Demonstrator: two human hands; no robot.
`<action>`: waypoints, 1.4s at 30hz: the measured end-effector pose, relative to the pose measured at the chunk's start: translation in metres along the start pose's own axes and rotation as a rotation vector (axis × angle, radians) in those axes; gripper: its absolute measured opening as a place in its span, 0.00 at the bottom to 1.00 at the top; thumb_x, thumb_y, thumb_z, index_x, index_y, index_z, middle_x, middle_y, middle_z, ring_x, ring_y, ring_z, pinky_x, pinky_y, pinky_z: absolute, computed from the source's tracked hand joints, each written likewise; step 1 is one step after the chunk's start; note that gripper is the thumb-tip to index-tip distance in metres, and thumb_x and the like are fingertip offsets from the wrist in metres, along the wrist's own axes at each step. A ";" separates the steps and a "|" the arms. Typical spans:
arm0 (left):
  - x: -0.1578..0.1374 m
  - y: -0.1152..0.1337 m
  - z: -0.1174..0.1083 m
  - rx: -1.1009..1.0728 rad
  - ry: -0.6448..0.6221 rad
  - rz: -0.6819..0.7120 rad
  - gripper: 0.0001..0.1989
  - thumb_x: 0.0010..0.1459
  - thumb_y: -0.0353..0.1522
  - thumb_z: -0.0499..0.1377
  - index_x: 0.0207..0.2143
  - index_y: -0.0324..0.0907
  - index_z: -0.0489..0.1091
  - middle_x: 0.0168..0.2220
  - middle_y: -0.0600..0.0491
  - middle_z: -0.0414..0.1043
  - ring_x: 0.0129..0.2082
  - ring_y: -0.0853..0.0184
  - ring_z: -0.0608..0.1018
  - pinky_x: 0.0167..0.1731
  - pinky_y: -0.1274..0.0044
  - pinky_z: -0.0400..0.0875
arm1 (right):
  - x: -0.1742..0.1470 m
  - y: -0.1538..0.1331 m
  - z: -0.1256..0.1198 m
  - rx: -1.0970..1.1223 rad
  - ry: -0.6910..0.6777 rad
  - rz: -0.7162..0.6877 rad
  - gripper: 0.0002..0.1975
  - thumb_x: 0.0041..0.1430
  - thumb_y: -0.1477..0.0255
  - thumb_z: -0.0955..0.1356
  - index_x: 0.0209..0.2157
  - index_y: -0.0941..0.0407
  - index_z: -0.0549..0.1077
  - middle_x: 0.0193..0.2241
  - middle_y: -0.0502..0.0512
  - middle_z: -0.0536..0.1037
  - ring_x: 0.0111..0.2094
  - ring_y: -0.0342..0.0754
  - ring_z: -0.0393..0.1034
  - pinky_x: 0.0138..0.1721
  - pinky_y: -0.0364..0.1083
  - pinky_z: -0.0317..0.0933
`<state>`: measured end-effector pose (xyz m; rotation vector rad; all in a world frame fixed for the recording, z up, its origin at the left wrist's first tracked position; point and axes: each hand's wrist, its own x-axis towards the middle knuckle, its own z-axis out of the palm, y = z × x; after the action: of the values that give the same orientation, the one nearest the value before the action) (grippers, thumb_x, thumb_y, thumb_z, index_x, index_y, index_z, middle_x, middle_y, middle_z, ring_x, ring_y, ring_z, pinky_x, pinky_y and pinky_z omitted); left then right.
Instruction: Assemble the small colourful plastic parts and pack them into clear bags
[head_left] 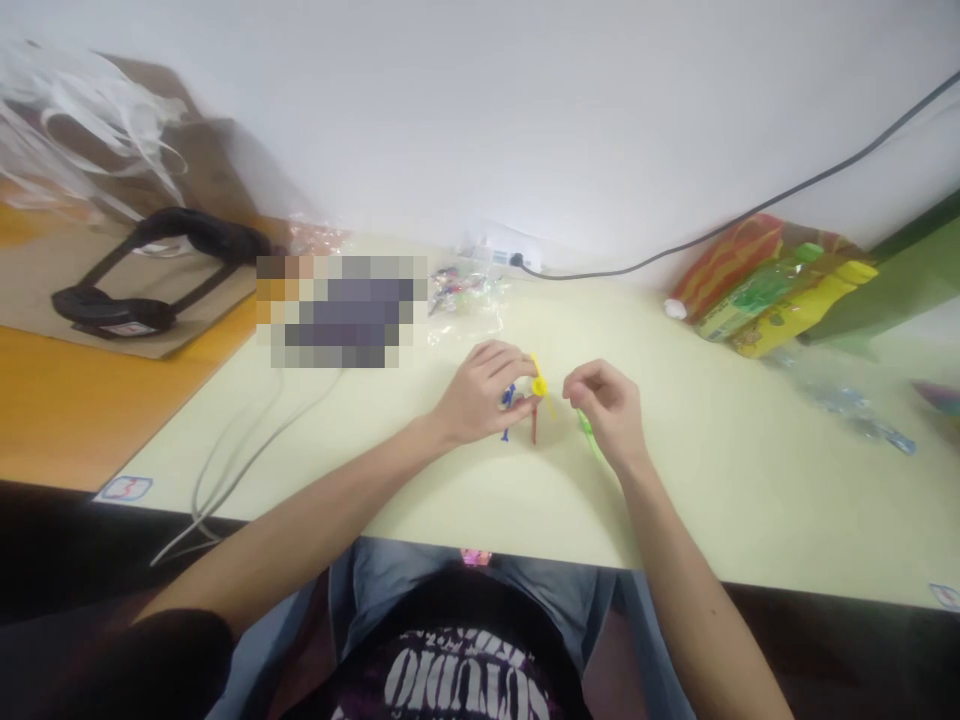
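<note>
My left hand [487, 388] pinches a small yellow plastic piece [539, 385], thin and long with a round middle, held just above the table. Under and beside those fingers stand a blue plastic piece [507, 412] and a red stick-like piece [535, 424], partly covered by the hand. To the right, my right hand [606, 402] is closed, thumb and fingertips together; whatever may be between them is too small to make out. A light green plastic piece [585, 424] shows just below its fingers, and I cannot tell whether the hand touches it.
Crinkled clear packaging [469, 300] lies behind the hands, near a white power strip [510, 245] by the wall. Bottles [780, 290] and a red bag [724, 265] are at the right. Loose white cables [225, 490] and a black strap-like frame [157, 270] are at the left.
</note>
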<state>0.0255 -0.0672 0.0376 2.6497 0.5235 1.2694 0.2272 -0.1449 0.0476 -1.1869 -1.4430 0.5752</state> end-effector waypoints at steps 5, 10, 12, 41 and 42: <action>0.000 -0.001 0.001 -0.012 -0.036 -0.029 0.09 0.64 0.31 0.61 0.47 0.43 0.71 0.48 0.48 0.80 0.54 0.59 0.77 0.56 0.64 0.69 | -0.006 0.000 0.006 -0.284 -0.103 -0.161 0.07 0.66 0.66 0.69 0.33 0.53 0.74 0.29 0.52 0.78 0.29 0.47 0.69 0.36 0.49 0.65; -0.001 -0.001 0.003 0.001 -0.052 -0.034 0.10 0.65 0.33 0.60 0.48 0.43 0.71 0.46 0.48 0.80 0.51 0.59 0.79 0.53 0.64 0.70 | -0.006 0.006 0.008 -0.373 -0.095 -0.266 0.05 0.67 0.69 0.67 0.36 0.53 0.74 0.30 0.52 0.79 0.28 0.47 0.70 0.35 0.48 0.65; -0.002 -0.001 0.004 0.004 -0.070 -0.024 0.10 0.66 0.33 0.59 0.49 0.43 0.72 0.45 0.48 0.80 0.50 0.59 0.79 0.52 0.65 0.70 | -0.006 0.008 0.007 -0.389 -0.092 -0.286 0.04 0.66 0.70 0.67 0.36 0.53 0.73 0.30 0.52 0.79 0.28 0.46 0.70 0.35 0.48 0.65; 0.002 0.000 0.003 0.010 -0.108 -0.048 0.06 0.64 0.35 0.59 0.35 0.42 0.71 0.36 0.51 0.77 0.43 0.61 0.76 0.49 0.66 0.68 | -0.008 0.005 0.017 -0.619 -0.130 -0.303 0.10 0.64 0.71 0.64 0.28 0.53 0.63 0.22 0.47 0.70 0.23 0.44 0.62 0.34 0.48 0.53; 0.002 0.000 0.004 0.017 -0.105 -0.048 0.06 0.64 0.35 0.59 0.35 0.42 0.71 0.37 0.51 0.77 0.43 0.61 0.76 0.49 0.66 0.68 | -0.008 0.004 0.018 -0.625 -0.121 -0.302 0.10 0.64 0.71 0.64 0.27 0.53 0.62 0.22 0.47 0.69 0.23 0.44 0.61 0.34 0.48 0.53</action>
<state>0.0293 -0.0662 0.0364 2.6829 0.5811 1.1105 0.2111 -0.1454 0.0358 -1.3816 -1.9405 -0.0294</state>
